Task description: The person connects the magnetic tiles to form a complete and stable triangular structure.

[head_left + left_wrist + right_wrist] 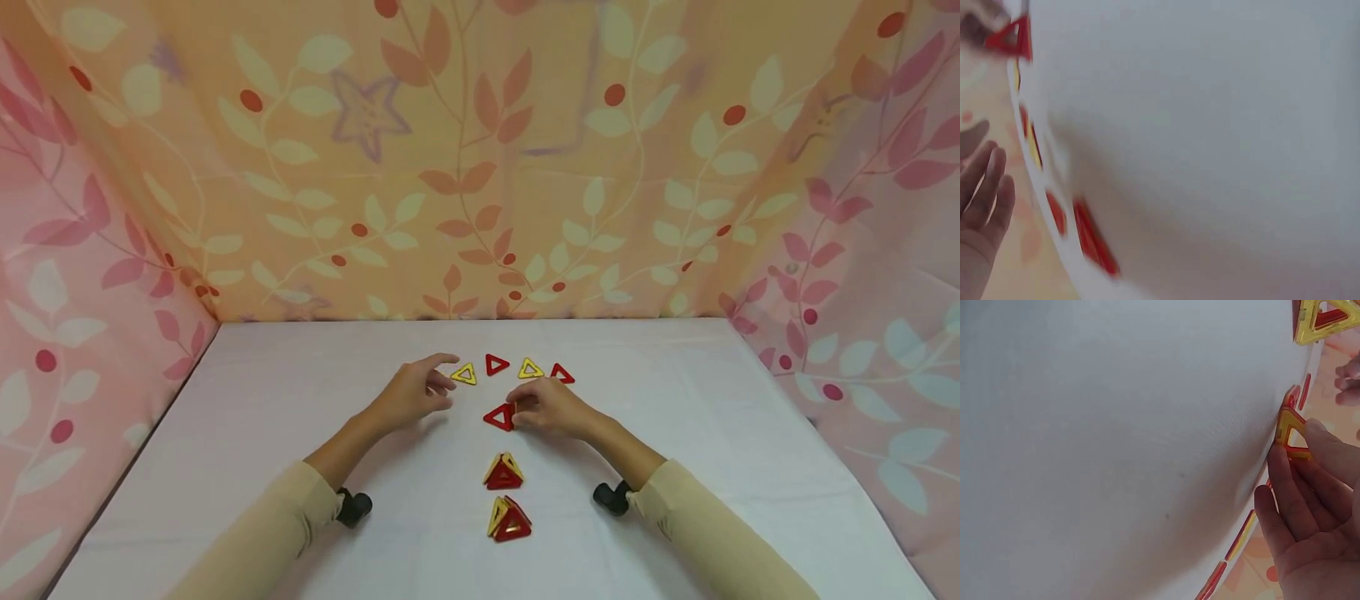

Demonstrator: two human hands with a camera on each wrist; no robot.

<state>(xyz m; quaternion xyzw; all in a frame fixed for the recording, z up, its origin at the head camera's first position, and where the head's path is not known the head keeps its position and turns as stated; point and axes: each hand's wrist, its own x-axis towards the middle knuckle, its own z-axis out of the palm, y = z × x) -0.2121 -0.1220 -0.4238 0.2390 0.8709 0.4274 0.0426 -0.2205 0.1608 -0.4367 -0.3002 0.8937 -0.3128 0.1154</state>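
Note:
My right hand (551, 407) pinches a yellow triangular magnetic tile (1284, 428) between thumb and fingers, in the right wrist view. That tile stands on edge against a red triangular tile (498, 417), which lies on the table. To the left, my left hand (412, 390) hovers with its fingers parted and holds nothing. Nearest to it lies a yellow triangular tile (464, 374). Farther right in that back row are a red tile (496, 364), another yellow tile (530, 368) and another red tile (562, 373), the last partly behind the right hand.
Two small pyramids of red and yellow tiles stand nearer the front: one pyramid (503, 472) behind the other pyramid (509, 520). The white cloth-covered table (675, 383) meets a patterned curtain (450, 275) at the back and sides.

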